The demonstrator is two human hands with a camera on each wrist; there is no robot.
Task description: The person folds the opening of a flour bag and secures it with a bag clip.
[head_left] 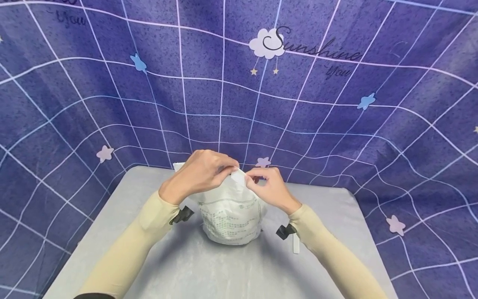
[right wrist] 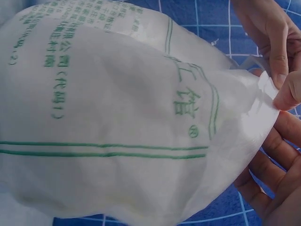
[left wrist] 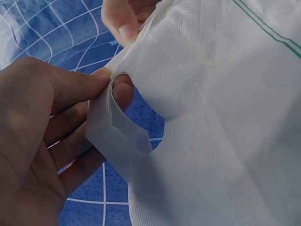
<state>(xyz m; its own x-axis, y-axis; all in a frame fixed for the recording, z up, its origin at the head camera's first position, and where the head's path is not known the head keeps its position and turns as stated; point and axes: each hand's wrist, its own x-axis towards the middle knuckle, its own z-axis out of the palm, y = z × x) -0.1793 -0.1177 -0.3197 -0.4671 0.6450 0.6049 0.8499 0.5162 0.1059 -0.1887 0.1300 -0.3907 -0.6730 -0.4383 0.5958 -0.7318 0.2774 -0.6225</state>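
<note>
A white cloth-like bag (head_left: 231, 220) with green printed lines and characters stands full and rounded on the table. My left hand (head_left: 199, 172) pinches its gathered top edge between thumb and forefinger. In the left wrist view, a cut-out handle loop (left wrist: 120, 136) of the bag hangs below that pinch, the other fingers loosely curled behind it. Close to it, my right hand (head_left: 270, 187) pinches the same top edge from the right side. The right wrist view shows the right thumb on a small folded flap (right wrist: 263, 96) at the bag's mouth. What fills the bag is hidden.
The bag stands on a grey-white table (head_left: 224, 274). Behind and on both sides hangs a purple-blue curtain (head_left: 209, 99) with grid lines, stars and a cloud. A white corner (head_left: 178, 166) shows behind the left hand. A white strip (head_left: 296, 243) is beside the right wrist.
</note>
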